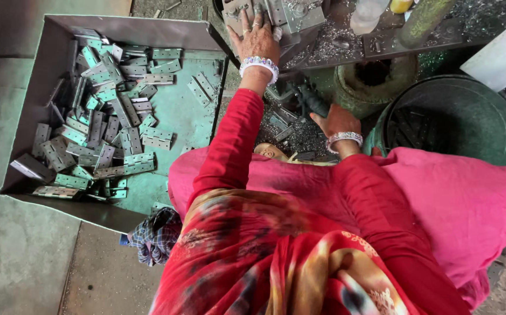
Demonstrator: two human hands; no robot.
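Red patterned cloth (276,262) covers our lap. Our left hand (257,36) lies flat on grey metal hinges (291,14); our right hand (335,119) grips a dark lever (314,102), risking pinched fingers.

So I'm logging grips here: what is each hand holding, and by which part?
The left hand rests on metal parts on the bench, grip unclear. The right hand is low by a dark handle; a hold cannot be told.

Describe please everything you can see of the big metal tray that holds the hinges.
The metal tray is a wide, shallow grey box of sheet metal with low upright walls and a greenish, worn floor. It lies flat on the ground, left of the person's red sleeve. Many flat metal hinges lie heaped in its left half; the right part shows mostly bare floor. Neither hand touches it.
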